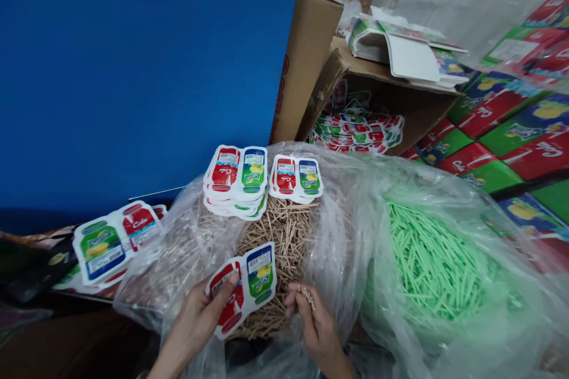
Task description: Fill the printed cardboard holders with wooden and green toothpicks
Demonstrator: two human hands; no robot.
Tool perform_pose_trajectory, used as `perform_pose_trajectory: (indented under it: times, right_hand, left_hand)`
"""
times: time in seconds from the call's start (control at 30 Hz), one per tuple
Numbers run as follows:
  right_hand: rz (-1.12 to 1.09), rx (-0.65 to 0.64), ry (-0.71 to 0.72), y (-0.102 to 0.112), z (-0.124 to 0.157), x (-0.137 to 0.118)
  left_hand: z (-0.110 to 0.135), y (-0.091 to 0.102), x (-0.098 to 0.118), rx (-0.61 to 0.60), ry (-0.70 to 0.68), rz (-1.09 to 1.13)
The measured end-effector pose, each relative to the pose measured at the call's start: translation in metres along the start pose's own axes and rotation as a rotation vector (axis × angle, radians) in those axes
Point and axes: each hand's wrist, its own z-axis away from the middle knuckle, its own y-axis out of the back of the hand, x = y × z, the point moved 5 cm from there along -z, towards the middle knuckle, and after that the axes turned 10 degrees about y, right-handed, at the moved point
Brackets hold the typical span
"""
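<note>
My left hand point(198, 323) grips a white card point(243, 286) printed with a red can and a green-and-blue can, thumb pressed on its red half. My right hand point(311, 320) is closed in a pinch on a small bunch of brown sticks point(306, 296), right beside the card. Both hands hover over an open plastic bag of brown sticks point(284, 231). On the sticks at the bag's far side lie two stacks of the same cards, a taller one point(236, 180) and a thinner one point(296, 177).
A second plastic bag holds green sticks point(431, 266) on the right. More cards point(111, 243) lie at the left. An open cardboard box point(377, 100) full of cards stands behind, with printed cartons point(511, 136) at the right. A blue wall point(133, 71) fills the upper left.
</note>
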Motion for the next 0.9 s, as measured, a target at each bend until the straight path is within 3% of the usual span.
perform_pose_trajectory:
  times: [0.17,0.6,0.8,0.9]
  right_hand:
    - [-0.001,0.018,0.018,0.002,-0.002,-0.003]
    - [0.069,-0.007,0.023,0.017,-0.006,-0.014]
    - [0.098,0.019,0.008,0.016,-0.006,-0.012]
    - [0.130,0.056,-0.002,0.019,-0.004,-0.009]
  left_hand:
    - [-0.001,-0.008,0.002,-0.057,-0.002,0.012]
    - [-0.006,-0.025,0.001,-0.028,-0.052,-0.068]
    - [0.000,-0.031,0.004,-0.140,-0.120,-0.122]
    - [-0.003,-0.031,-0.002,-0.107,-0.053,-0.126]
